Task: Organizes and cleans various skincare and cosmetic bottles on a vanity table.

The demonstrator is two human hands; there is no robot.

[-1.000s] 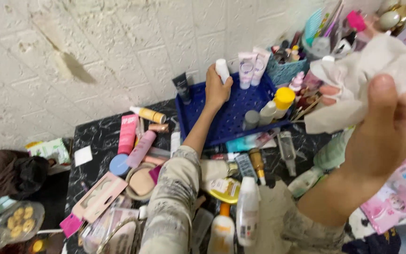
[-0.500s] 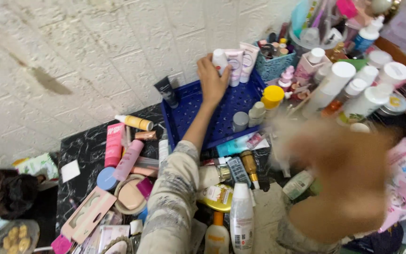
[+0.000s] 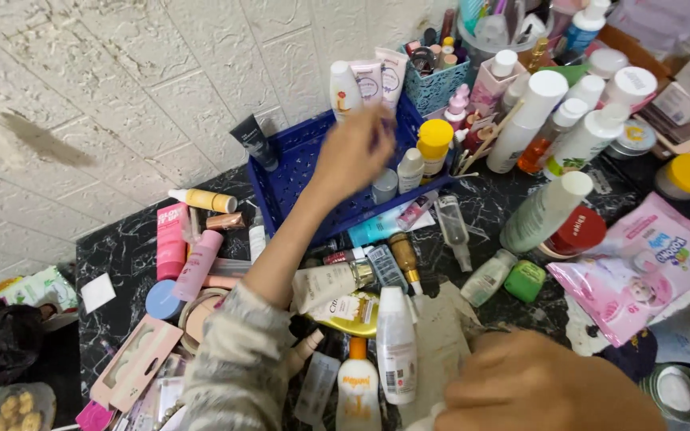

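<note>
Withdrawn now, left hand [image 3: 353, 152] (grip loose, empty) hovers over blue tray [image 3: 297, 172] near three white tubes [image 3: 369, 80]

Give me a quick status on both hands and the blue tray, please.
Left hand over blue tray, grip empty. Right hand low at the frame edge, grip unclear. White tube upright at tray's back; bottles crowd all around.
</note>
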